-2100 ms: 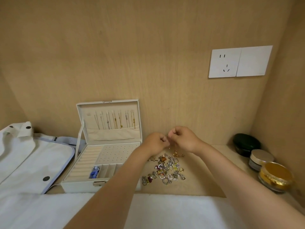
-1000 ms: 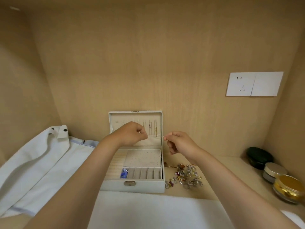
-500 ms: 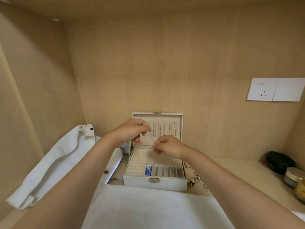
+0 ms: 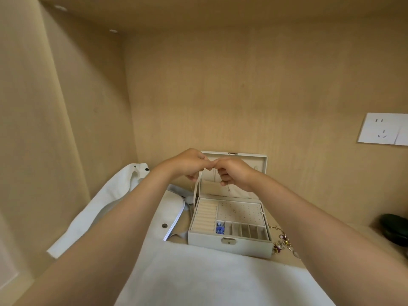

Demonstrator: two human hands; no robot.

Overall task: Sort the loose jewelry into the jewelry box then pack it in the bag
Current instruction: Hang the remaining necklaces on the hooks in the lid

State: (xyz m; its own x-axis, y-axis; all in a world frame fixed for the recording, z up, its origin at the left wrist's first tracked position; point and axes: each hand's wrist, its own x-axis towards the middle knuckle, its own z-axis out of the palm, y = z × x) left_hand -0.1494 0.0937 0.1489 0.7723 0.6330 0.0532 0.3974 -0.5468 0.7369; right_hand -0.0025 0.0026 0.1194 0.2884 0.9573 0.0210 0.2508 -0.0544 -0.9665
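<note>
Your left hand and right hand meet, fingers pinched narrow; what they hold is too small to tell. Directly below them the jewelry box sits open; loose jewelry lies lower right, the bag lower left.

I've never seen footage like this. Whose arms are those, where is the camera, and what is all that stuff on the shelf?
There is no machine here: a person wears a camera on the head, so you look down along their own arms. The left hand and right hand meet, fingers pinched together, in front of the raised lid of an open white jewelry box. Whatever they pinch is too fine to see. Blue pieces sit in one front compartment. A pile of loose jewelry lies right of the box, a white bag left of it, and a dark round container at the far right. A wall socket is mounted on the back panel.
</note>
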